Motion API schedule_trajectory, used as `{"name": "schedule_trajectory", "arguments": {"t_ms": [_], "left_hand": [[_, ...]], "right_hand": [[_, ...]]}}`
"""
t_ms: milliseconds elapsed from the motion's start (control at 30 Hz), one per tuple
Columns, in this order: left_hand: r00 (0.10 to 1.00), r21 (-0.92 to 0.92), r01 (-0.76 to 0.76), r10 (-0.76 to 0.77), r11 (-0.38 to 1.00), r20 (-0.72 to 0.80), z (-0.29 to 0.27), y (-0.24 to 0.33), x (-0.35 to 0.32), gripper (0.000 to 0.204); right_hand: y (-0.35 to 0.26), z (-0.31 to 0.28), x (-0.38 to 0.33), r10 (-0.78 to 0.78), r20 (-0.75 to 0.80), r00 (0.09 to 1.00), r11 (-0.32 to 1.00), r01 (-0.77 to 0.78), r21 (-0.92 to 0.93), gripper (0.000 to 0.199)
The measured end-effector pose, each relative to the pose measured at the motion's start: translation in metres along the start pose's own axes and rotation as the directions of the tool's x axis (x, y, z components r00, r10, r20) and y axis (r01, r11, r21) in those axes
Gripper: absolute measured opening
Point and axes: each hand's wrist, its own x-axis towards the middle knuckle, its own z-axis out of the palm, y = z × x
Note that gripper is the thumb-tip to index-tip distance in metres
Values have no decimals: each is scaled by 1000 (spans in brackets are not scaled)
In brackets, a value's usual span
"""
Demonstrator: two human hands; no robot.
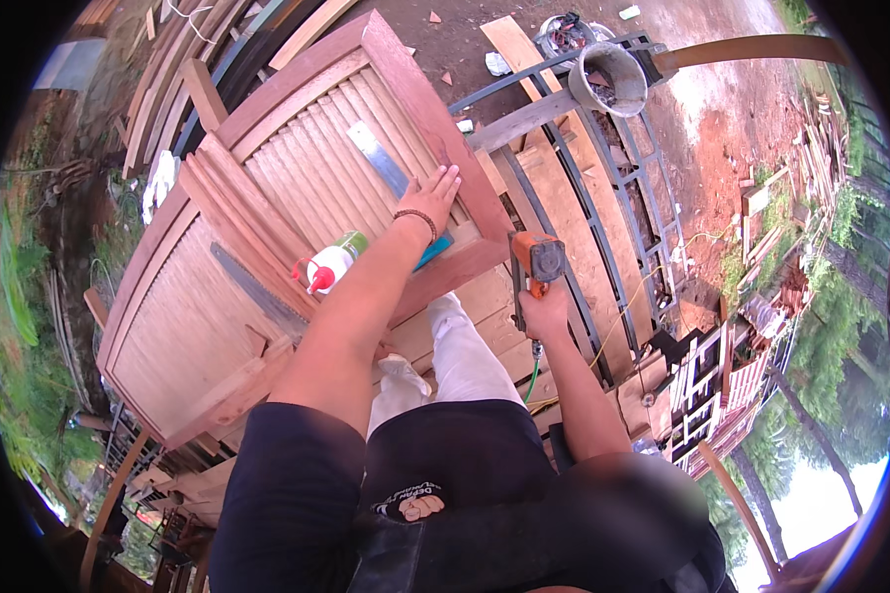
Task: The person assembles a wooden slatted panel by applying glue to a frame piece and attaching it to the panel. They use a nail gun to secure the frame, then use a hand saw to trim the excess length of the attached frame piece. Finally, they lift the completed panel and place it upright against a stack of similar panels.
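Outdoors, red dirt beyond a slatted wooden door point(297, 208); left hand point(433, 193) spread flat on its frame, seemingly to steady it; right hand point(544, 314) clenched round an orange nail gun point(534, 262) at the door's edge; glue bottle point(331, 265) nearby

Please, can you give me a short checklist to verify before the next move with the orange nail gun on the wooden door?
1. Right hand grips the orange nail gun firmly: ok.
2. Left hand lies flat on the louvered wooden door, apart from the gun's nose: ok.
3. Green hose under the gun hangs free, not around the white-trousered leg: cannot tell.
4. Glue bottle with red cap is away from the gun: ok.
5. Metal ruler and hand saw lie loose on the door: not ok, they may shake off.
6. Gun nose seated on the wood: cannot tell.
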Motion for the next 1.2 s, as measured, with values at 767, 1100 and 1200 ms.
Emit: {"name": "schedule_trajectory", "arguments": {"t_ms": [767,1100,1200], "left_hand": [[990,-256,138,-138,957,16,14,18,6,58],[989,-311,137,-146,941,-4,14,19,7,59],[989,-298,140,-147,944,-2,16,17,7,59]], "right_hand": [[-347,48,182,-453,363,814,891,430,147,10],[-375,73,212,-431,381,818,891,451,41,10],[-378,77,206,-413,384,826,896,443,12,10]]}}
